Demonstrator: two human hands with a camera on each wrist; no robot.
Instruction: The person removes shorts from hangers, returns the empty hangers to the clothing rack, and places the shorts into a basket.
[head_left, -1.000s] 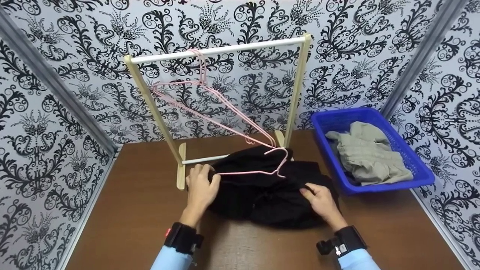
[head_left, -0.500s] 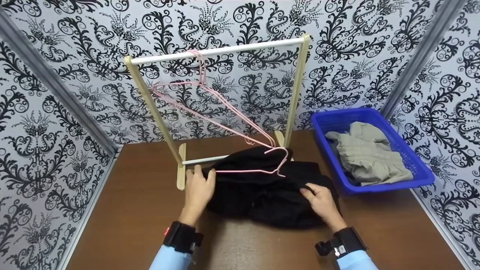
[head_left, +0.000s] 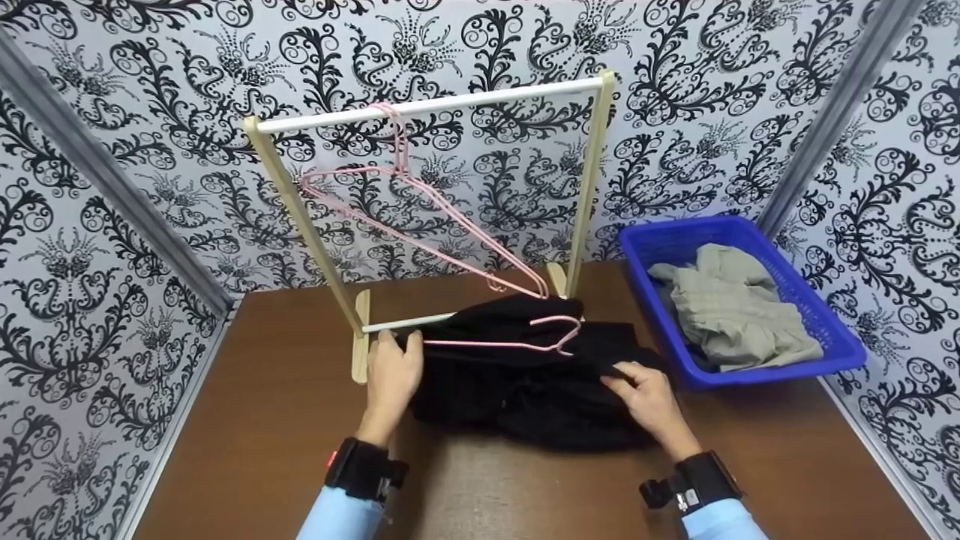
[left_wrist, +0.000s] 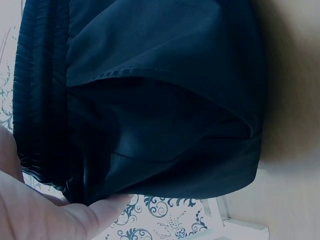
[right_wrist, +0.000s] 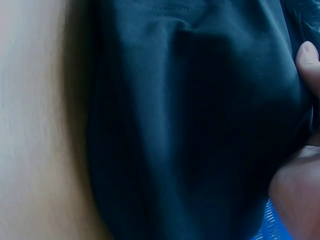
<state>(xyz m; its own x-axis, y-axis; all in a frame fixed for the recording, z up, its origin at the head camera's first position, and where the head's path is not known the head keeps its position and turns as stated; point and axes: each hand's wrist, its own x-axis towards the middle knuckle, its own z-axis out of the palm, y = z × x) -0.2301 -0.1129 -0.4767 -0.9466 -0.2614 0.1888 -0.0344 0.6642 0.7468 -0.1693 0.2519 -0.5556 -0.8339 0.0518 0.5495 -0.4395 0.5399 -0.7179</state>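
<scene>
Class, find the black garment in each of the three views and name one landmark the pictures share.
Head view: the black garment lies centre on the brown table, between both hands.
Left wrist view: the garment fills most of the picture.
Right wrist view: it fills the centre and right.
Shared landmark: the patterned wallpaper, also at the left wrist view's bottom.

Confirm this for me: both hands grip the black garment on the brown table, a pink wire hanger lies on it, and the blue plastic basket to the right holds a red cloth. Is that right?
One detail is wrong. The blue plastic basket holds a grey-beige cloth, not a red one, as the head view shows. The rest stands: the left hand and right hand grip the black garment on the brown table, with a pink wire hanger lying on it.
</scene>
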